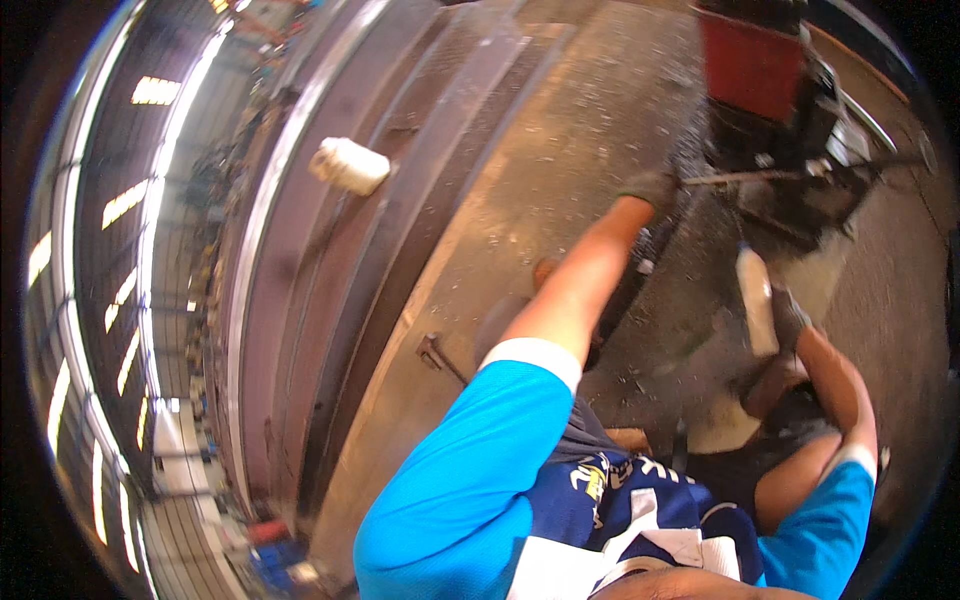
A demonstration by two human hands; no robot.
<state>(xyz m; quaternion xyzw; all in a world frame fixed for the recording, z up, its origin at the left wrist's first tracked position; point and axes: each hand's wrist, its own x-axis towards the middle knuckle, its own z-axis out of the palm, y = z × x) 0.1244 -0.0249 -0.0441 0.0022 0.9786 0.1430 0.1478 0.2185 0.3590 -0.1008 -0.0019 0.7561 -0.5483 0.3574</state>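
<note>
My left hand (pixel 655 188), in a dark work glove, reaches far forward and closes on the near end of a thin metal rod (pixel 735 178). That rod runs right to a dark, greasy machine part (pixel 795 205) below a red machine housing (pixel 750 62). In my gloved right hand (pixel 790 318) is a pale, cloudy squeeze bottle (pixel 756 300). The bottle tilts with its narrow nozzle toward the machine's underside; whether liquid comes out cannot be made out. Part of the right hand's grip is hidden behind the bottle.
Long steel beams (pixel 400 190) lie along the left, with a white plastic jug (pixel 350 166) on them. A hammer-like tool (pixel 436 352) rests on the brown surface beside my left arm. Metal shavings (pixel 685 130) are scattered around the machine. My bent knee (pixel 800 470) is at the lower right.
</note>
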